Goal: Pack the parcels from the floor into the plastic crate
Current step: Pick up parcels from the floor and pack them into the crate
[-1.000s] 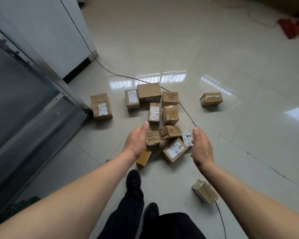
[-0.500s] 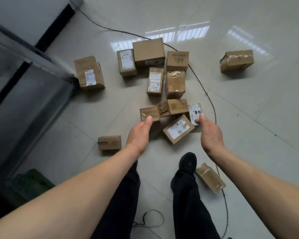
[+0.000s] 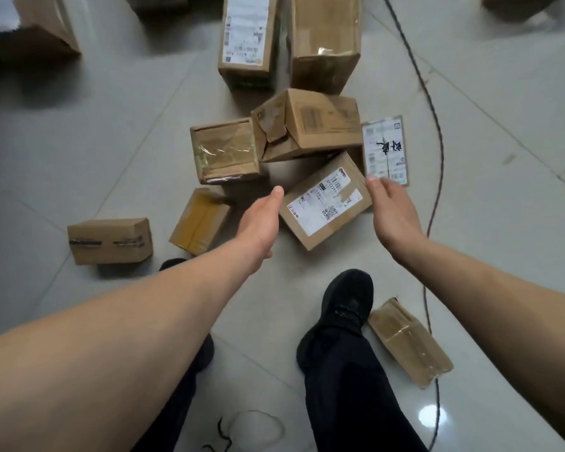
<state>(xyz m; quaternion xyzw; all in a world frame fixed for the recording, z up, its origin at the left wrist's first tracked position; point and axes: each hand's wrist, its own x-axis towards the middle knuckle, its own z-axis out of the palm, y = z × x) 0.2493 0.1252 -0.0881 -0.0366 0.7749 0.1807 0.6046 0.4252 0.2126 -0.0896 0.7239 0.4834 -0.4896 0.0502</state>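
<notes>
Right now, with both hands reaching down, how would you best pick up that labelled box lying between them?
Take the labelled box by its two short ends, coming down from above with the left hand and right hand on opposite sides. It lies flat but skewed, label up, and both open hands already flank those ends. The dented box crowds its far edge, so the sides are probably easier.

White shipping label on tilted parcel [image 3: 325, 207] with barcode, QR code, print too blurred to read, small labelled parcel [image 3: 385, 150] with illegible black handwritten marks
</notes>
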